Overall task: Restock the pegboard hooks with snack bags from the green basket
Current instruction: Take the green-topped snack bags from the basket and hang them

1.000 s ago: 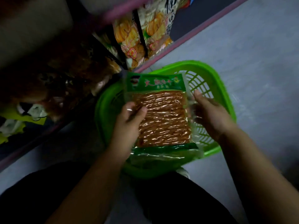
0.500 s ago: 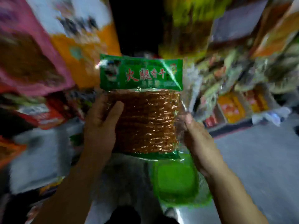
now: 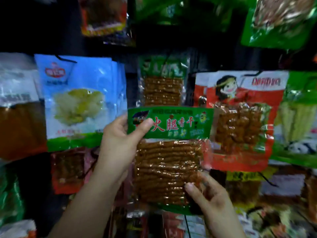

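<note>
you've got the clear plastic snack bag with the green header and brown strips inside held up in front of the display, both hands on it. your left hand pinches the top left corner of the green header, thumb across the front and the other fingers curled round behind the edge. your right hand has the bottom right corner, thumb on the front of the brown strips, fingers tucked behind.

behind it is a dark wall of hanging packets. a matching green-topped bag of brown strips hangs straight above yours, its lower end hidden behind your header. a light blue bag with pale yellow food printed on it is to the left, a red and white bag with a cartoon girl to the right.

your bag stands upright, long axis vertical, header on top, print facing you.
</note>
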Demonstrator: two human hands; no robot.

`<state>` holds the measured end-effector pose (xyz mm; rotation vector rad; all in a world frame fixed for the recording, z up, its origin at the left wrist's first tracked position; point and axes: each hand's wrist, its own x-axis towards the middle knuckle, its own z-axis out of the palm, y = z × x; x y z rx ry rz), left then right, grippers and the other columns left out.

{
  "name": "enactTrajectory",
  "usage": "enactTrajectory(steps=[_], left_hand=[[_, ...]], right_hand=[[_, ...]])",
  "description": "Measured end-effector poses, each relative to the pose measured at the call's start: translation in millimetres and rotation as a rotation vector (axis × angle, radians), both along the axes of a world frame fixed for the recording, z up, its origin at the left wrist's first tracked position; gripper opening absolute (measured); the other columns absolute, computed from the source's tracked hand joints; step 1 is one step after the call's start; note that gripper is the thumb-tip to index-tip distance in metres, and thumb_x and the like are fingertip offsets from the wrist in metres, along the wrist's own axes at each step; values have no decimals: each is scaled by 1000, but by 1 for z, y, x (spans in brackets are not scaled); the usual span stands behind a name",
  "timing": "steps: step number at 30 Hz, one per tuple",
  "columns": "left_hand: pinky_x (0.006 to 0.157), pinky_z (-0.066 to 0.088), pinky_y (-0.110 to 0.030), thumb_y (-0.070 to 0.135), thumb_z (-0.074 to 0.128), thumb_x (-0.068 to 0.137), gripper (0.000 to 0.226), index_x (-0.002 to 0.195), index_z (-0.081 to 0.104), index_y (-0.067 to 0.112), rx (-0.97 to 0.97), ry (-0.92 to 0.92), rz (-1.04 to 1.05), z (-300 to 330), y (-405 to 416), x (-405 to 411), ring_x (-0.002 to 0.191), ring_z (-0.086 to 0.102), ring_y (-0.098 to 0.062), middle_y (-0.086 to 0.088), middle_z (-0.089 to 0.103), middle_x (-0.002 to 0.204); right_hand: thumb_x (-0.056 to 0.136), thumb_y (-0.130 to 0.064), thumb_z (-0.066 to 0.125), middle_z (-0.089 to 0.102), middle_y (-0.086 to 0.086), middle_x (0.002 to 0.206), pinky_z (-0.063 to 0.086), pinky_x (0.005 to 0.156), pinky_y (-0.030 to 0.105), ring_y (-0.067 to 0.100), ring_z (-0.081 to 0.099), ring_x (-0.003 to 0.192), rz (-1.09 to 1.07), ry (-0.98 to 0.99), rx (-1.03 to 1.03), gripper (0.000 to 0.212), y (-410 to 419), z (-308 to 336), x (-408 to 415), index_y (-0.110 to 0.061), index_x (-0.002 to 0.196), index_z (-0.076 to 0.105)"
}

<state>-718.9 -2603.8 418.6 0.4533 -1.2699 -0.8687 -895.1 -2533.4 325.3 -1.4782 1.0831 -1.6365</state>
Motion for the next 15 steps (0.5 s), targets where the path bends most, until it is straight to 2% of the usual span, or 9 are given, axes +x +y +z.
enactTrajectory(steps=[3,6,8,10,12,15], left_hand=[[64,55,-22,23,74,64,14,75,70,29,-165,-72,30,39,-15,16,74,70,-6,10,74,79],[63,53,-16,14,77,73,27,83,64,35,-329,-256,142,78,-26,33,76,67,1,15,72,80],[66,50,-9,26,80,71,26,83,64,41,-392,-446,264,97,-29,36,80,64,8,16,70,78],[61,41,-1,39,81,66,20,74,64,44,-418,-610,356,109,-30,31,75,59,15,23,65,73],[59,44,-11,42,79,66,16,69,64,39,-425,-637,349,117,-30,23,71,61,5,18,66,72],[68,48,-28,34,75,76,15,68,62,33,-490,-610,331,128,-32,13,74,62,-7,10,65,76]], right_hand=[[67,-33,68,77,-1,93,53,71,15,10,72,88,7,14,-56,31,-14,28,6,-37,98,72],[68,-38,67,76,-2,94,56,71,19,13,73,88,0,44,-88,27,-21,48,12,-37,94,72],[67,-40,66,76,-5,92,55,69,16,9,72,86,-44,58,-122,27,-24,57,15,-33,92,73],[69,-36,66,76,-7,91,53,68,12,7,72,85,-95,57,-159,27,-29,63,17,-26,93,72],[71,-33,65,76,-8,89,52,66,11,6,71,83,-123,60,-179,27,-33,70,19,-23,94,71],[72,-29,65,77,-3,89,54,67,13,9,72,84,-128,50,-201,26,-39,82,18,-17,95,70]])
